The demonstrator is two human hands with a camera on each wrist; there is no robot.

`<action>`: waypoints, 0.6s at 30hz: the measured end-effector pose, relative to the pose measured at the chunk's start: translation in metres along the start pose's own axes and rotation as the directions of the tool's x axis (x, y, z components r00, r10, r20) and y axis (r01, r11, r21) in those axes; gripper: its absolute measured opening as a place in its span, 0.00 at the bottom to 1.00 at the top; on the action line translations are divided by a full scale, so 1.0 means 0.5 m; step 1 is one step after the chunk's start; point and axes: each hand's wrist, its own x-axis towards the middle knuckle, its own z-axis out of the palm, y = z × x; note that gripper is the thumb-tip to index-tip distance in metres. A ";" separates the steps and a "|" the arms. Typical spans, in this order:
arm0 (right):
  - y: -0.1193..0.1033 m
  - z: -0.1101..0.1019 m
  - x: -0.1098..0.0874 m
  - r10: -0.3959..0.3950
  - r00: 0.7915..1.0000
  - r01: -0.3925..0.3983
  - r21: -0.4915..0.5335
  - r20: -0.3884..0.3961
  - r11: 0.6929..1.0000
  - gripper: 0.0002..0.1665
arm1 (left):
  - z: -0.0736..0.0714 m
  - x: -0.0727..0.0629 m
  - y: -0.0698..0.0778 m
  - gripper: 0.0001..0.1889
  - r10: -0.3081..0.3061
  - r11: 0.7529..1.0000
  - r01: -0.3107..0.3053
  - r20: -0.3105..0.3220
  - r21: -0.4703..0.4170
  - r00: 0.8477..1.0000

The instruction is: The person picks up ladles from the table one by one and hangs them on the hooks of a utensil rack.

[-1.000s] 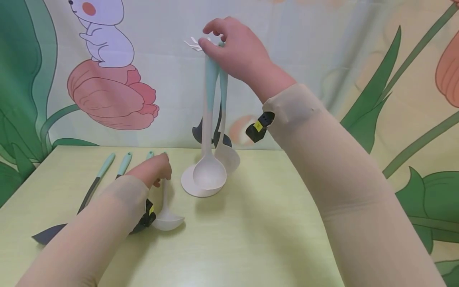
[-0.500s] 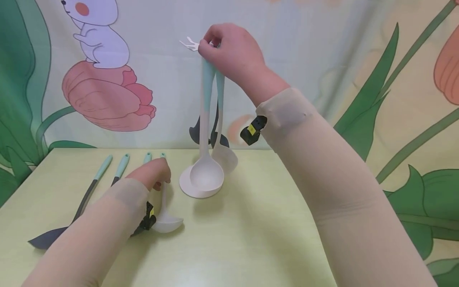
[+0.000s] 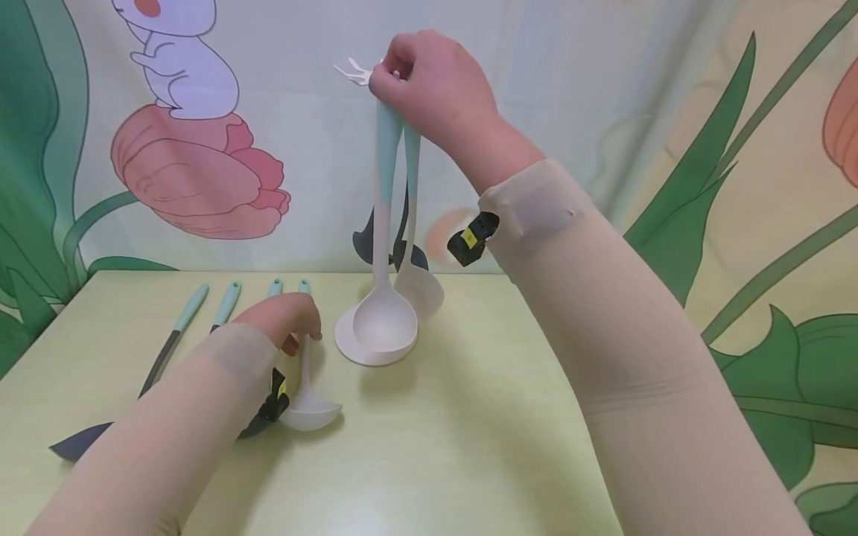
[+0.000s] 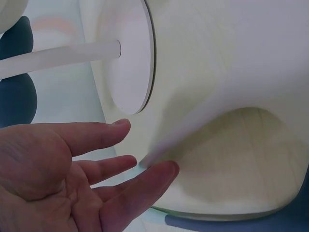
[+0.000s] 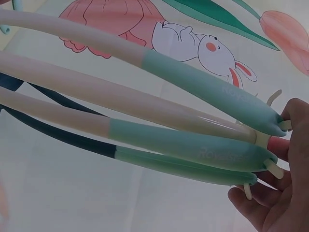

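Observation:
My right hand (image 3: pixel 445 89) is at the top of a white utensil stand (image 3: pixel 345 344), thumb and fingers curled around its hooks. From that stand hang a white ladle (image 3: pixel 385 324), a white flat-ended utensil (image 3: pixel 425 294) and dark-headed utensils (image 3: pixel 363 244), all with mint handles. In the right wrist view, the fingers surround the hooks beside the mint handle ends (image 5: pixel 241 157). Lower left, my left hand (image 3: pixel 284 320) hovers over a second white ladle (image 3: pixel 310 415) on the table. The left wrist view shows its fingers apart, close to that ladle's shaft (image 4: pixel 190 125).
Left of the second ladle lie several dark utensils with mint handles, including one with a dark blade (image 3: pixel 80 441); my left arm partly covers them. A printed cloth (image 3: pixel 308 171) hangs behind the pale table (image 3: pixel 469 447).
My right hand's fingers have closed at the stand's top, where they were looser a second ago. The left hand stays near the second ladle. The head view has shifted slightly.

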 end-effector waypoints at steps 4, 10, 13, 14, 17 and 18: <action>0.000 0.000 0.000 0.005 1.000 -0.005 -0.007 0.004 1.000 0.15 | -0.005 -0.012 0.010 0.29 -0.059 0.998 0.059 0.006 -0.005 0.998; -0.004 0.004 -0.002 0.008 1.000 -0.008 0.001 0.010 1.000 0.15 | -0.013 -0.003 0.014 0.28 -0.101 0.995 0.101 0.007 -0.001 0.995; -0.009 0.008 -0.002 0.004 1.000 -0.004 0.006 0.010 1.000 0.14 | -0.016 -0.002 0.009 0.25 -0.122 0.992 0.121 -0.013 -0.021 0.992; -0.010 0.009 -0.002 0.004 1.000 -0.004 0.006 0.010 1.000 0.14 | -0.017 -0.004 0.009 0.25 -0.138 0.990 0.137 -0.017 -0.037 0.990; -0.013 0.011 -0.003 0.001 1.000 -0.001 0.004 0.008 1.000 0.15 | -0.014 0.005 0.005 0.25 -0.158 0.986 0.157 -0.015 -0.050 0.987; -0.014 0.012 -0.004 0.000 1.000 0.000 0.004 0.008 1.000 0.16 | -0.013 0.013 0.004 0.25 -0.162 0.986 0.161 -0.019 -0.051 0.987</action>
